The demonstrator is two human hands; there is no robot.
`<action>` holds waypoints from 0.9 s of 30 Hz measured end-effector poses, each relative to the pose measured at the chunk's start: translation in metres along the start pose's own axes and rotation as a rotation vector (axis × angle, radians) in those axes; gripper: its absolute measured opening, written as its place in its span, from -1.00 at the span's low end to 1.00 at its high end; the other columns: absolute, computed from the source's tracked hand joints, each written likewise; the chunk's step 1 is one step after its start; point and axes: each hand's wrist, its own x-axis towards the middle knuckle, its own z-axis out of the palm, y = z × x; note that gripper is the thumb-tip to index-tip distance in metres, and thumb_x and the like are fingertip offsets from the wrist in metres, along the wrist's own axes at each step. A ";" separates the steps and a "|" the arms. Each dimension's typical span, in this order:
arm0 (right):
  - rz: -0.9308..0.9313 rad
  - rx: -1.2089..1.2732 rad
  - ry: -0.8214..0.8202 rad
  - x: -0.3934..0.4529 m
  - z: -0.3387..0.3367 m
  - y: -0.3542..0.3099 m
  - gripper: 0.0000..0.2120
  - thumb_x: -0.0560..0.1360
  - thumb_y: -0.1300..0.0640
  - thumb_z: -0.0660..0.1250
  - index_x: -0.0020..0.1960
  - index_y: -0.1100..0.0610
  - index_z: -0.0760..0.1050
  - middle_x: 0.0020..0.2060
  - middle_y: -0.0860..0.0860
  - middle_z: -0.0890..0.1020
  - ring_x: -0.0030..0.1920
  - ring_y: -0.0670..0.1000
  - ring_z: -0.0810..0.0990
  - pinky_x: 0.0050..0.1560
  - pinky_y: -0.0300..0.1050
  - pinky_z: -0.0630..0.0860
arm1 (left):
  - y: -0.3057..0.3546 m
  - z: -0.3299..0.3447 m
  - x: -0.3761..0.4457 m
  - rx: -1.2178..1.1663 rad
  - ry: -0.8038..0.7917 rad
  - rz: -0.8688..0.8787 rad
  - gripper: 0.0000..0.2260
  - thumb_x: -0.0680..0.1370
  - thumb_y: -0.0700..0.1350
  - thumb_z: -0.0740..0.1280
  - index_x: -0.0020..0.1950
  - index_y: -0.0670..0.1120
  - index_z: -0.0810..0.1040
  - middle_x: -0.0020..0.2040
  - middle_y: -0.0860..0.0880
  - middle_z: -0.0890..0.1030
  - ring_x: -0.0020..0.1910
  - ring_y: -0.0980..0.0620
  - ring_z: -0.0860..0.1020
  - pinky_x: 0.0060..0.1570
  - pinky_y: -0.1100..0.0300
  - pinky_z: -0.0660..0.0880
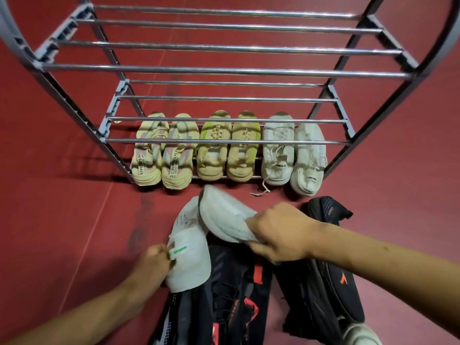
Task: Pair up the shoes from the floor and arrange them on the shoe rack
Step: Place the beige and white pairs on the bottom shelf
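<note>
At seven o'clock the left hand [151, 266] pinches the heel of one white shoe [189, 255]. At four o'clock the right hand [278, 235] grips a second white shoe [224, 215], tilted against the first. Three pairs line the shoe rack [224, 70]'s bottom shelf at twelve o'clock.

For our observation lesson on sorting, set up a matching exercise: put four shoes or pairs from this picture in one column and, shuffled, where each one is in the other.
Things
1. beige pair
2. white pair
3. white shoe with green tag
4. white shoe, sole showing

Places
A. in the right hand
B. left end of the bottom shelf
C. in the left hand
D. right end of the bottom shelf

Pairs: 1-B, 2-D, 3-C, 4-A
</note>
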 end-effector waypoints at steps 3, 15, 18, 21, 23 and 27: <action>0.214 0.234 0.132 0.005 -0.019 -0.029 -0.68 0.54 -0.12 0.25 -0.23 0.09 0.33 -0.32 0.13 0.52 -0.29 0.22 0.49 -0.28 -0.05 0.33 | -0.007 -0.007 0.004 -0.081 0.088 0.074 -0.76 0.44 0.03 0.42 -0.21 -0.15 0.55 -0.52 0.03 0.59 -0.44 0.07 0.55 -0.28 0.15 0.51; 0.709 1.427 0.006 0.020 0.046 -0.006 -0.71 0.40 0.28 0.47 0.08 0.11 0.54 -0.06 0.04 0.65 -0.05 0.07 0.67 -0.05 -0.04 0.64 | -0.034 -0.016 -0.004 0.139 0.081 0.080 -0.87 0.57 -0.04 0.36 -0.15 -0.06 0.54 -0.25 -0.09 0.65 -0.26 -0.05 0.56 -0.08 -0.03 0.48; 0.806 1.298 -0.028 0.007 0.054 0.003 -0.63 0.36 0.06 0.57 0.06 0.14 0.51 -0.06 0.00 0.66 -0.10 0.00 0.66 -0.08 -0.09 0.62 | -0.030 -0.017 -0.007 0.102 0.079 0.086 -0.69 0.41 0.17 0.37 -0.09 -0.06 0.57 -0.32 0.00 0.66 -0.29 -0.03 0.60 -0.15 0.01 0.48; 0.792 1.183 -0.186 0.011 0.050 0.002 -0.41 0.19 -0.26 0.61 -0.03 0.10 0.47 -0.10 -0.02 0.65 -0.05 0.01 0.67 -0.07 -0.14 0.57 | -0.025 -0.018 -0.010 0.061 0.079 0.088 -0.45 0.11 0.33 0.34 -0.07 -0.01 0.58 -0.33 0.00 0.71 -0.31 0.00 0.67 -0.16 0.00 0.54; 0.763 1.012 -0.292 0.021 0.038 -0.005 -0.48 0.21 -0.32 0.58 -0.22 0.08 0.50 -0.27 -0.02 0.62 -0.21 0.01 0.62 -0.19 -0.16 0.52 | -0.024 -0.017 -0.014 0.059 0.060 0.102 -0.44 0.10 0.33 0.40 -0.04 0.03 0.58 -0.28 0.02 0.72 -0.29 0.02 0.69 -0.13 -0.03 0.57; 0.537 0.544 -0.109 0.027 0.034 -0.041 -0.44 0.37 -0.46 0.32 -0.18 0.06 0.34 -0.14 -0.01 0.45 -0.05 0.09 0.48 -0.05 -0.07 0.46 | -0.023 -0.017 -0.015 0.033 0.048 0.106 -0.42 0.09 0.32 0.44 0.00 0.03 0.60 -0.24 -0.01 0.73 -0.24 -0.01 0.70 -0.03 -0.11 0.61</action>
